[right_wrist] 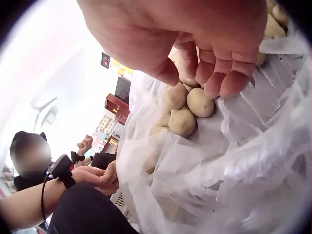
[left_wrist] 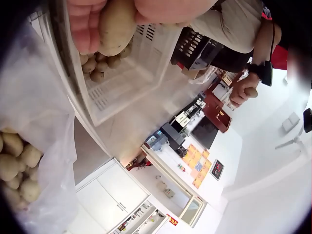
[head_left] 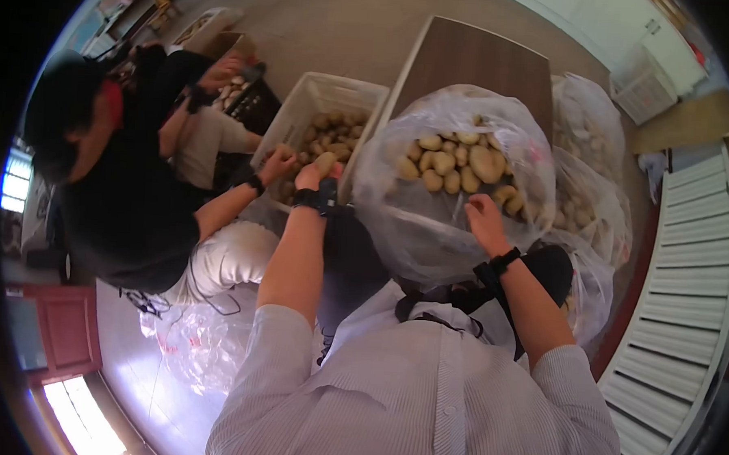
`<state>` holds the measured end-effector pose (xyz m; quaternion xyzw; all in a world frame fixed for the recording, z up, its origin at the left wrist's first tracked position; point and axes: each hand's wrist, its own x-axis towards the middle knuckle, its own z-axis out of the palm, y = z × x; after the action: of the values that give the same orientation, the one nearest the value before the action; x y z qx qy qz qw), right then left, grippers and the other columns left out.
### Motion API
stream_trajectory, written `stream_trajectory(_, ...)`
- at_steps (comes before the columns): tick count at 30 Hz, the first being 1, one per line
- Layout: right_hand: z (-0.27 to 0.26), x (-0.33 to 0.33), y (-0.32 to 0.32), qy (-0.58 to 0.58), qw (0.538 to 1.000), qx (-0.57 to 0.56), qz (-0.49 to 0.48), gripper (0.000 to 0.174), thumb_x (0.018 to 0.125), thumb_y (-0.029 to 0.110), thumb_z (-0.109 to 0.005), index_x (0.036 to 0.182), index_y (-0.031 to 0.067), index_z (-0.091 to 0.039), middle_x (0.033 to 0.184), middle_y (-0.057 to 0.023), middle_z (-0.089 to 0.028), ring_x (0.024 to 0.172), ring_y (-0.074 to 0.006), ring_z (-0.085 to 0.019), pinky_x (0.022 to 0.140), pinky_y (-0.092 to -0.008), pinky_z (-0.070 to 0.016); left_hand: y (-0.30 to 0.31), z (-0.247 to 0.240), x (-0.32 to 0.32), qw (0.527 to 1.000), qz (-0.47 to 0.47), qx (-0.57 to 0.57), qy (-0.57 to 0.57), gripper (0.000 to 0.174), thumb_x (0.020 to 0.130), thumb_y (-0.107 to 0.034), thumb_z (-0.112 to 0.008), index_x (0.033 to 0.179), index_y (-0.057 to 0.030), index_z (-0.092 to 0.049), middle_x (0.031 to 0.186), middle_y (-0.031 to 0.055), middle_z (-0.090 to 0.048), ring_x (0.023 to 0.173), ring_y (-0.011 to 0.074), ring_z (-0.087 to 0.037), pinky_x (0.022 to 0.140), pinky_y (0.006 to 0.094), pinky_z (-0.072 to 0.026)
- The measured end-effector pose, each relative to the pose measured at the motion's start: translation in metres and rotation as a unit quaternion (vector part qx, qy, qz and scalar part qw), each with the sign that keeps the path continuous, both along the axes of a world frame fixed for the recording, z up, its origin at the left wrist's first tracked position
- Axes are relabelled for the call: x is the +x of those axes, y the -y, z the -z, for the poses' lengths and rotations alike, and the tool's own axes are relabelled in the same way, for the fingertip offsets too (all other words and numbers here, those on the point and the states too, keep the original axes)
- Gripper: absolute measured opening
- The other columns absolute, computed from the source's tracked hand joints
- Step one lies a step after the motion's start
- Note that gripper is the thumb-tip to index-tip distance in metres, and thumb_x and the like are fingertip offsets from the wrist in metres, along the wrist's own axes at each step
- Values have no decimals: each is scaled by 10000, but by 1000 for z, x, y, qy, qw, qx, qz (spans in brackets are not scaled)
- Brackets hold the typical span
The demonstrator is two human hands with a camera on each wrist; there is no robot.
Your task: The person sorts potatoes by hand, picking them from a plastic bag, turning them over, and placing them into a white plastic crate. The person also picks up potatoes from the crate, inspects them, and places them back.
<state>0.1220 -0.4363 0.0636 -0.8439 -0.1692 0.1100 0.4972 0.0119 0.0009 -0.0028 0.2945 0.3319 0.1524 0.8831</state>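
Observation:
My left hand (head_left: 311,179) holds a potato (head_left: 325,162) over the white crate (head_left: 356,86) of potatoes. In the left wrist view that potato (left_wrist: 117,27) lies between the thumb side and the fingers of my left hand (left_wrist: 168,9). My right hand (head_left: 487,223) hangs over the near part of a clear plastic bag (head_left: 384,159) full of potatoes (head_left: 444,163). From the right wrist, the fingers of my right hand (right_wrist: 195,44) bend loosely above the potatoes (right_wrist: 200,103), and no potato shows in them.
Another person in black (head_left: 129,217) sits at the left, one hand (head_left: 278,165) at the crate's edge. A brown-topped table (head_left: 486,62) stands beyond the bag. More filled bags (head_left: 581,196) stand at the right, near a white slatted rack (head_left: 673,322). A dark crate (head_left: 256,105) is at upper left.

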Motion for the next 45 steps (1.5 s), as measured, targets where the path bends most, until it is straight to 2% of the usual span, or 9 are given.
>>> stream_trajectory(1, -7, 3, -1, 66, 998, -22, 8, 249, 866, 172, -625, 1049, 5, -605, 1003, -190, -622, 890, -298, -621, 808, -383, -482, 0, 3, -2, 917, 140, 344, -148, 294, 981, -169, -419, 1120, 31, -584, 1053, 177, -633, 922, 348, -639, 803, 471, -584)
stream_trajectory(2, -15, 5, 0, 69, 997, -24, 15, 249, 866, 172, -625, 1049, 5, -605, 1003, -190, -622, 890, -298, -621, 808, -383, -482, -3, 4, -3, 681, 251, 634, -268, 286, 983, -159, -423, 1133, 25, -582, 1066, 170, -635, 926, 352, -636, 810, 476, -584)
stream_trajectory(3, -27, 5, 2, 80, 994, -59, 37, 272, 867, 161, -617, 1092, 12, -586, 1077, -197, -595, 941, -321, -607, 838, -397, -474, -12, 14, -1, 680, 253, 636, -262, 286, 983, -159, -423, 1133, 25, -582, 1066, 170, -635, 926, 352, -636, 810, 476, -584)
stream_trajectory(5, -28, 13, 9, 88, 990, -94, 63, 300, 868, 149, -610, 1135, 19, -566, 1152, -205, -569, 991, -345, -592, 869, -411, -467, -33, 70, 0, 830, 106, 532, -132, 278, 971, -162, -462, 1133, 21, -593, 1110, 174, -629, 957, 355, -625, 794, 471, -590)
stream_trajectory(8, -4, 36, 27, 215, 956, -170, 109, 353, 880, 151, -576, 1210, 32, -531, 1232, -220, -530, 1075, -383, -559, 914, -439, -457, -83, 163, 6, 840, 73, 514, -159, 312, 973, -184, -462, 1179, 26, -566, 1193, 197, -586, 1020, 352, -601, 788, 482, -593)
stream_trajectory(12, 2, 46, 34, 188, 954, -208, 108, 432, 880, 189, -567, 1279, 40, -496, 1270, -221, -516, 1135, -412, -525, 963, -467, -446, -23, 46, 12, 970, -126, 112, -173, 306, 941, -216, -504, 1119, 32, -521, 1067, 198, -564, 906, 379, -615, 743, 491, -583)
stream_trajectory(14, 0, 44, 34, 167, 955, -225, 98, 460, 876, 204, -573, 1299, 46, -485, 1294, -217, -504, 1149, -412, -522, 969, -467, -448, 16, -33, 14, 938, -250, -176, -165, 319, 920, -238, -531, 1080, 35, -490, 982, 198, -548, 830, 397, -625, 713, 498, -575)
stream_trajectory(34, 8, -4, 9, 208, 932, -270, -121, 513, 709, 62, -637, 1204, 14, -509, 1256, -241, -495, 1118, -437, -515, 957, -468, -438, 157, -105, -5, 997, 49, 62, -27, 230, 912, -168, -584, 1064, -2, -543, 983, 113, -582, 782, 250, -616, 719, 393, -557)
stream_trajectory(45, 4, -2, 15, 131, 970, -198, -52, 448, 781, 119, -577, 1212, -3, -548, 1206, -238, -531, 1148, -409, -487, 1011, -436, -393, 171, -107, -4, 989, 101, 84, -61, 224, 932, -184, -557, 1065, -4, -546, 959, 105, -584, 744, 221, -610, 666, 363, -554)
